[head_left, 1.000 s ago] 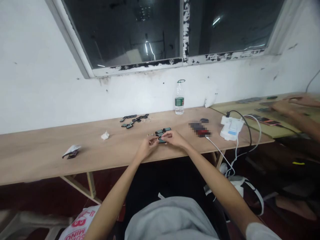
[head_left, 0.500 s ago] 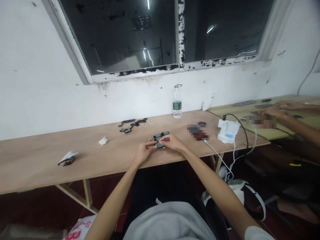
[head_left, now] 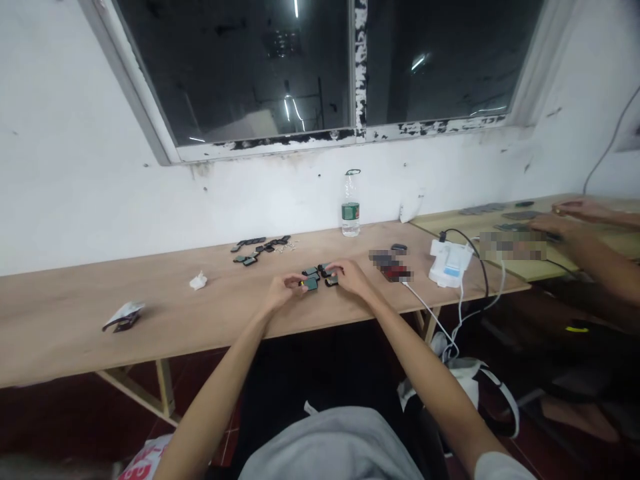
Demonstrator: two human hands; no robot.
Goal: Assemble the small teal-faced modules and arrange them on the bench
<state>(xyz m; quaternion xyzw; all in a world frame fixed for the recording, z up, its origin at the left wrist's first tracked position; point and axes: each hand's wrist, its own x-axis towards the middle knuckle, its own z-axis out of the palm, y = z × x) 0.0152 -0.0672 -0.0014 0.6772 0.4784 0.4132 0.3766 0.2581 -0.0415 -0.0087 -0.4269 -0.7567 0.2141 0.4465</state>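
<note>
Centre frame: small dark part [head_left: 311, 284] lies on the desk [head_left: 75, 333], its left edge pinched by the left hand [head_left: 281, 293]. The right hand [head_left: 353, 277] curls its fingertips onto a second dark part [head_left: 332, 281] just beside; I cannot tell if it grips. Two more parts [head_left: 316, 270] lie just behind. Scattered parts [head_left: 257, 248] sit nearer the wall, with a water bottle [head_left: 351, 210] at upper centre.

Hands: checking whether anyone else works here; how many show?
4: left hand and right hand at the small dark parts mid-bench; a co-worker's nearer hand and farther hand over the right table.
</note>
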